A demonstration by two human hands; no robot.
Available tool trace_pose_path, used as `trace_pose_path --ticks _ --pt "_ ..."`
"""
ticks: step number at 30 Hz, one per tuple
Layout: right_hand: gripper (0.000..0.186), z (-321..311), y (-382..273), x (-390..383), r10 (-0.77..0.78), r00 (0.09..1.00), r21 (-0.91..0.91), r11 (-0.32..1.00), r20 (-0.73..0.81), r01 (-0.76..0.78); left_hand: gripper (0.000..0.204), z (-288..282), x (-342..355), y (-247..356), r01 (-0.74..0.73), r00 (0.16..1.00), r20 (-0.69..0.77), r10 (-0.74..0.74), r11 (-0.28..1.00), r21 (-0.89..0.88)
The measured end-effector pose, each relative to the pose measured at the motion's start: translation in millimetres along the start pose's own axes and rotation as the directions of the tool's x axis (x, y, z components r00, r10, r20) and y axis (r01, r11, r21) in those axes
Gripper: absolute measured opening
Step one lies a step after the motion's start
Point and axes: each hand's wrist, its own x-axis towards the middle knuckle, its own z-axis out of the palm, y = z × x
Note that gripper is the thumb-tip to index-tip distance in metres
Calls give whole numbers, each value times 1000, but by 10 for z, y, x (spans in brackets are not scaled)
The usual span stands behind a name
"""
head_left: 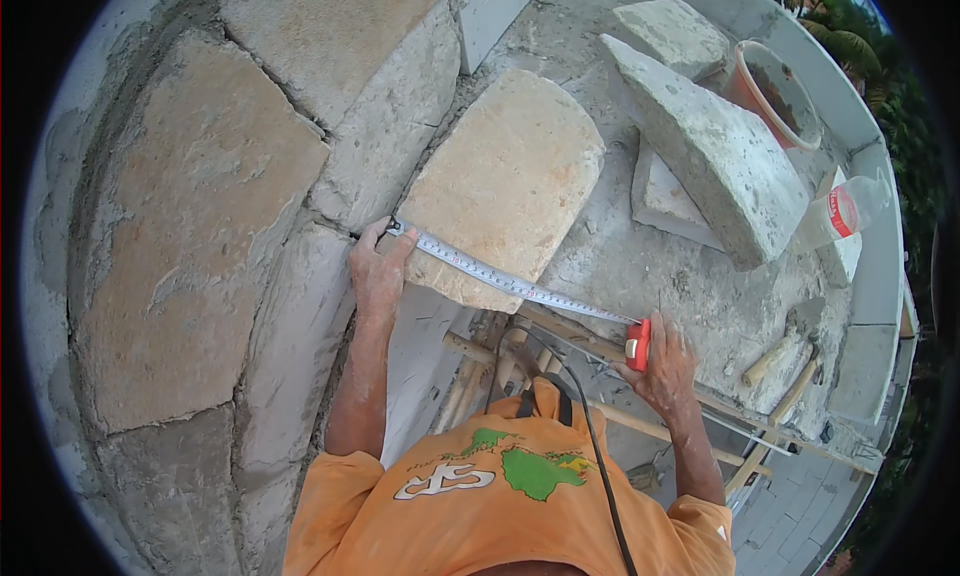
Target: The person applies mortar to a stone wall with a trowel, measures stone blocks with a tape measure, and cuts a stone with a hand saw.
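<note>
Clasping the part-hidden red case (637,346) is the right grip (662,364); the left grip (380,264) pinches the tape (490,275).

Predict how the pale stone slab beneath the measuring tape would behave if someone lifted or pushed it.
The stone slab is probably heavy, being a broad piece of rock. Its rough, pitted face should offer fair grip rather than feel slippery. With its wide, flat shape lying down, it would likely scrape along when pushed, not roll.
</note>
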Motion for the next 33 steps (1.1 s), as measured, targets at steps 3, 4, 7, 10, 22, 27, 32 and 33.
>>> trace_pose_path --ticks 3,4,7,10,22,27,32,33 --pt "94 114 77 -15 -9 1000 14 1000 -22 10 51 21 6 11 74 997 -29 -75 995 -60" --pt "94 106 104 -8 -17 1000 15 1000 -25 17 50 28 3 17 94 994 -51 -100 989 -112" --pt "88 -17 173 47 -8 998 202 979 -58 19 49 52 -10 136 132 985 -83 -153 967 -217" --pt "87 -331 227 113 -30 997 170 984 -76 42 48 78 -102 430 98 982 -123 -140 950 -297" --pt "88 -1284 100 751 232 968 -74 968 -100 -239 19 1013 1331 1139 119 983 166 -76 955 -272" --pt "86 -1384 55 1088 260 958 -194 940 -123 -280 17 1521 1951 1094 64 980 193 -53 996 -53" --pt "87 -1364 -6 1272 328 938 -273 897 -110 -346 31 1850 2254 867 38 989 145 -40 999 17" --pt "88 -1336 -7 1300 330 937 -310 884 -117 -350 31 1871 2303 778 32 989 144 -34 999 17"
